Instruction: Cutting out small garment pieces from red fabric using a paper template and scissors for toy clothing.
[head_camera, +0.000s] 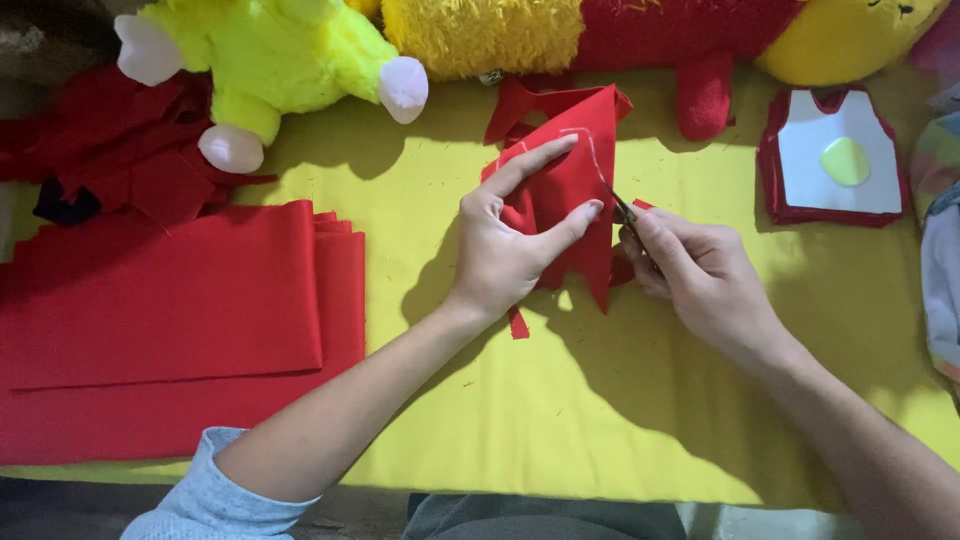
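Two hands over yellow cloth-covered worktop (600, 400). Left hand (510, 240) pinches a red felt piece with a white chalk outline (570, 185), fingers spread on its face, lifting it mid-worktop. Right hand (700, 275) closed around small dark scissors (622, 207), blades at the felt's right edge on the chalk line. Stack of folded red felt sheets (170, 320) lies left. Neon-green plush toy (270, 60) at top edge. White template on red felt (835, 155) sits right.

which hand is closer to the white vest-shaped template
Right. The right hand, gripping small scissors, sits just left of and below the white template. The left hand, holding the red fabric piece, is farther left.
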